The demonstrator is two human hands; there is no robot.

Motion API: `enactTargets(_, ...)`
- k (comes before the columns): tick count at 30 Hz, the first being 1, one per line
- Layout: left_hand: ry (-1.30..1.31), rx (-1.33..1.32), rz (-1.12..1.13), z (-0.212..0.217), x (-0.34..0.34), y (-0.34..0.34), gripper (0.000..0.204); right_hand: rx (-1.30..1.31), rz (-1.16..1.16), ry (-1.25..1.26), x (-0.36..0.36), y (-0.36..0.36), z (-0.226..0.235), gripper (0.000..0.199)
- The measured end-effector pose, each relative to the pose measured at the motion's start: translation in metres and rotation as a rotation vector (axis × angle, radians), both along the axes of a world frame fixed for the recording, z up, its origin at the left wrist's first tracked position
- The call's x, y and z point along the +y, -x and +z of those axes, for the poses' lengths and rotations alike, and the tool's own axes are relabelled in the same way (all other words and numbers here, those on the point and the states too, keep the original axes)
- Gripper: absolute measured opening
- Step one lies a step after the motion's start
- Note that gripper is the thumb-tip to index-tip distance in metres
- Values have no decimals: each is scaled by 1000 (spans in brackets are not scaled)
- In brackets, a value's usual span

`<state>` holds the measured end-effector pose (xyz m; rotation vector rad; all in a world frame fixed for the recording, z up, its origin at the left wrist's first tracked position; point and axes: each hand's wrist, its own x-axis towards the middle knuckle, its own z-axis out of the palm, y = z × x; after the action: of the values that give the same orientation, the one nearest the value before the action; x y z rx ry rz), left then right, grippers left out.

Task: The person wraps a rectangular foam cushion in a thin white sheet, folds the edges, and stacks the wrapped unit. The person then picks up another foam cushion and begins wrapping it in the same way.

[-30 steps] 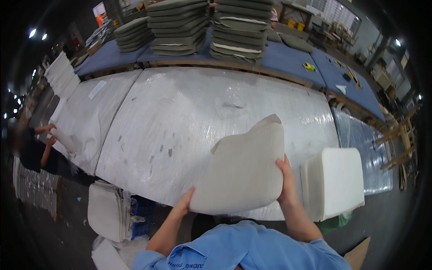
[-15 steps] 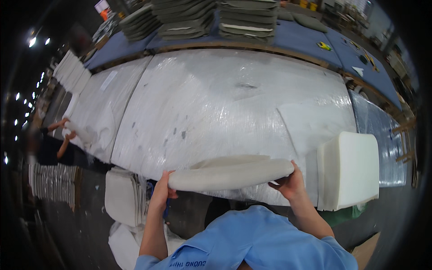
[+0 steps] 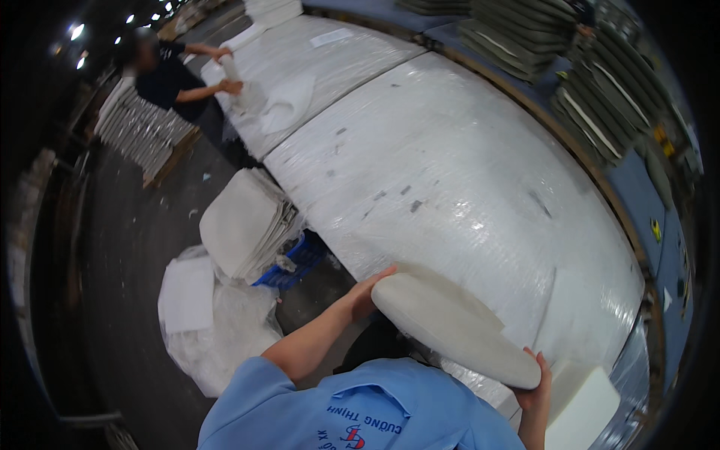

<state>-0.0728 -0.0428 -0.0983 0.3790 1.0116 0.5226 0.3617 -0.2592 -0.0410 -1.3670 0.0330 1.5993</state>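
An off-white, fabric-covered seat cushion is held between my two hands, tilted over the near edge of a table wrapped in clear film. My left hand grips its left end. Around the right end my right hand is closed, its fingers partly hidden by the cushion. Close by that hand stands a block of white foam pads, cut off by my arm in the lower right.
Left of me, a pile of pale covers rests on a blue crate, beside a clear plastic bag on the floor. A co-worker handles white material at the table's far left. Grey cushion stacks stand on a blue-topped table behind.
My view has swung left, bringing the crate, the bag and the co-worker further into sight. The cushion stays in both hands and now slants down to the right.
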Motion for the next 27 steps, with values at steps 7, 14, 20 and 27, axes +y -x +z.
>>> enactTargets(7,84,-44,132,-87,0,1,61,48,296,339,22,-42,-49,51)
enactTargets(14,204,193,75,-137,-11,7,57,-65,559,515,84,-8,-40,50)
enactTargets(20,289,180,69,-152,-16,28,55,-143,796,727,102,-28,-73,59)
enactTargets(27,37,287,70,-118,-9,37,48,-118,982,771,120,-26,-117,72)
